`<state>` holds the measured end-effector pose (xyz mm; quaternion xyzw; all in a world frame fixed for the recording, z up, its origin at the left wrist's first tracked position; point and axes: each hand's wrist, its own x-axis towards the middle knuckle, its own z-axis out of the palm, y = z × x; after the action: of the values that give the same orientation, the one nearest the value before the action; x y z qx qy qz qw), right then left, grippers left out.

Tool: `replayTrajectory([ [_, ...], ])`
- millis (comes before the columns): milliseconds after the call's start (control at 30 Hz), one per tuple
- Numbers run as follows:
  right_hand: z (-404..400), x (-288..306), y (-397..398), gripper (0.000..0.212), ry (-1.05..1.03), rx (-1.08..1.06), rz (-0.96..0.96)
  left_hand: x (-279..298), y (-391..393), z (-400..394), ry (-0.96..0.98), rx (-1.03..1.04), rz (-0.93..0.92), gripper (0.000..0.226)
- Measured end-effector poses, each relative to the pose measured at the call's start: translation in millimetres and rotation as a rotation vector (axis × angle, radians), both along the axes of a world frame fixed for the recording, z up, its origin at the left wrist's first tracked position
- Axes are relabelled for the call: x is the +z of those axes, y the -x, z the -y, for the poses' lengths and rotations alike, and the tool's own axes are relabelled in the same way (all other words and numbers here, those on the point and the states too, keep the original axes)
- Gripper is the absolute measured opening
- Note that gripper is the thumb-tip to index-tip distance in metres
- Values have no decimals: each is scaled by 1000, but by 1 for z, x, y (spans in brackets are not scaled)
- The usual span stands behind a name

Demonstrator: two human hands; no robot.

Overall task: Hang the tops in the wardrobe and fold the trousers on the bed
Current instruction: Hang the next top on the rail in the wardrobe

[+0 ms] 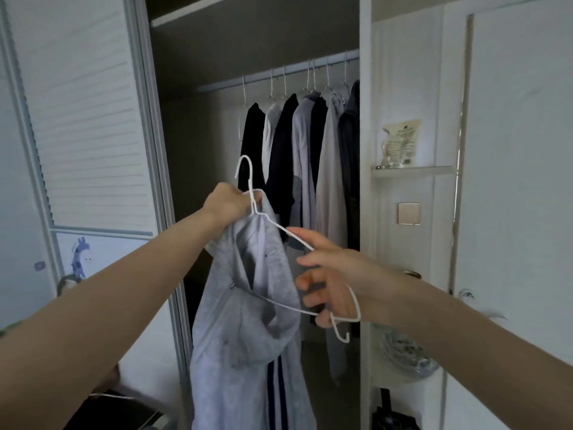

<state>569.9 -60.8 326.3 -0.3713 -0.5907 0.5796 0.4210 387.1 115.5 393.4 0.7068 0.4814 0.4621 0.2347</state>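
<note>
— What's in front of the open wardrobe (366, 212)?

— Two bare arms reach toward it. The left hand (228, 204) grips the neck of a white wire hanger (297, 240) together with the bunched top of a grey hooded top (245, 305), which hangs down from that fist.

— And the other hand?

— The right hand (328, 277) holds the hanger's far end, fingers curled around the wire; that shoulder of the hanger is bare.

— Anything on the rail (279, 74)?

— A row of dark, grey and white garments (304, 144) on white hangers, crowded to the right. A louvred door (83, 113) stands at left.
</note>
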Motion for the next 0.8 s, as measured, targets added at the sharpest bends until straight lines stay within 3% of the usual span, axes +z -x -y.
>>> replayTrajectory([
  [133, -6, -21, 2, 45, -121, -52, 19, 4, 0, 13, 154, 30, 204, 33],
  [233, -8, -29, -6, 38, -180, -60, -151, 11, 2, 32, 194, -64, 271, 27],
  [300, -7, -31, -15, 41, -215, -39, -296, 17, 3, 47, 192, -238, 311, 21],
  [367, -4, -31, -25, 46, -252, 20, -411, 23, 9, 61, 1, -317, 137, 25],
  [433, -1, -29, -29, 50, -284, 102, -454, 29, 15, 70, -443, -145, -257, 31],
  [467, 0, -28, -29, 52, -284, 159, -458, 30, 15, 72, -608, -121, -360, 37],
  [500, 0, -27, -29, 54, -277, 219, -455, 31, 14, 74, -649, -170, -391, 40],
  [567, -4, -26, -30, 56, -227, 282, -460, 32, 9, 78, -644, -283, -332, 40],
  [667, -13, -35, -42, 66, -83, 241, -555, 31, 6, 73, -693, -269, -155, 34],
  [733, -19, -45, -48, 59, 58, 162, -574, 31, 7, 68, -668, -249, -46, 34],
  [800, -24, -58, -49, 46, 121, 29, -314, 29, 8, 63, -598, -215, 72, 36],
])
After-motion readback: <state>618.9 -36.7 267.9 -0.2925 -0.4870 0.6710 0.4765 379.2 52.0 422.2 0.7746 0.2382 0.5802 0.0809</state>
